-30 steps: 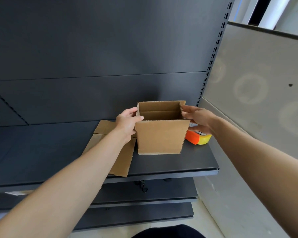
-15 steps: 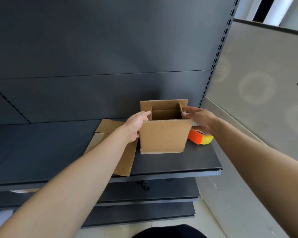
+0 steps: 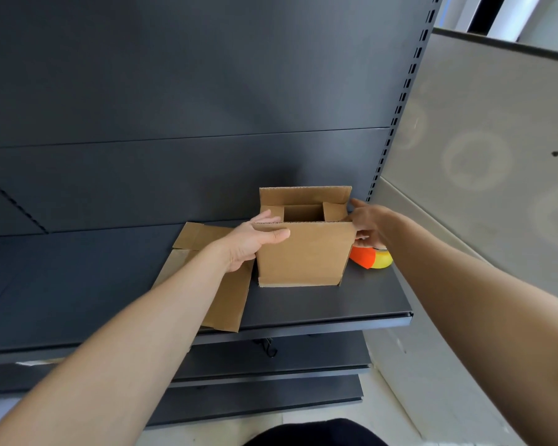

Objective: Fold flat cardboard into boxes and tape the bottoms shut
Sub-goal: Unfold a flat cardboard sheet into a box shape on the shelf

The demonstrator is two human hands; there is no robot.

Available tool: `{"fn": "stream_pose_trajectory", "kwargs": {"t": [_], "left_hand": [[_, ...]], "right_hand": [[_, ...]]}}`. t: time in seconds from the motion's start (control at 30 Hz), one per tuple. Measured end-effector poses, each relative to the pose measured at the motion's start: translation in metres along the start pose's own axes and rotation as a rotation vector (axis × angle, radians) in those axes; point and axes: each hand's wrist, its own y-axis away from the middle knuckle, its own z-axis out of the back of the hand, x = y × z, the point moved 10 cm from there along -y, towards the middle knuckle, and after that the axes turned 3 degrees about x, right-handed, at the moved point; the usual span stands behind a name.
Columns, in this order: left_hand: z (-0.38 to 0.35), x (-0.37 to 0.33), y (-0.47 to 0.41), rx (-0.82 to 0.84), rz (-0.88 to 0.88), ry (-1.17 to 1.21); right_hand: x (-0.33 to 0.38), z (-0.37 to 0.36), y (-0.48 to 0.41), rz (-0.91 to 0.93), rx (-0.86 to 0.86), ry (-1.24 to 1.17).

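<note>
A small brown cardboard box (image 3: 305, 255) stands upright on the dark shelf (image 3: 303, 304). Its two side flaps are folded inward over the opening, and the front and back flaps stand up. My left hand (image 3: 255, 241) holds the box's left top corner, thumb across the front panel near the rim. My right hand (image 3: 366, 223) touches the box's right top corner with straight fingers. Flat cardboard (image 3: 213, 275) lies on the shelf to the left, partly under my left forearm.
An orange and yellow tape roll (image 3: 372, 257) lies just right of the box, behind my right hand. A grey partition wall (image 3: 484, 156) closes off the right side. Lower shelves (image 3: 271, 365) run below. The shelf's back panel is dark and bare.
Both side flaps have folded inward over the opening. My left hand slid onto the front left corner, and my right hand moved to the right top corner.
</note>
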Motion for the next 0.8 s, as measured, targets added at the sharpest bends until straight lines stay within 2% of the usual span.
{"fn": "stream_pose_trajectory", "kwargs": {"t": [0.13,0.33,0.53,0.8], "left_hand": [[0.001,0.002,0.001,-0.003,0.01,0.014],[0.0,-0.003,0.003,-0.049,-0.07,-0.017],[0.01,0.002,0.005,-0.217,-0.123,-0.059],[0.01,-0.01,0.01,-0.411,-0.198,-0.078]], "right_hand": [[0.006,-0.003,0.006,0.006,-0.004,0.063],[0.008,-0.004,0.008,0.06,0.017,0.071],[0.003,-0.006,0.007,0.123,0.075,-0.027],[-0.005,-0.004,0.012,0.033,0.053,-0.127]]}}
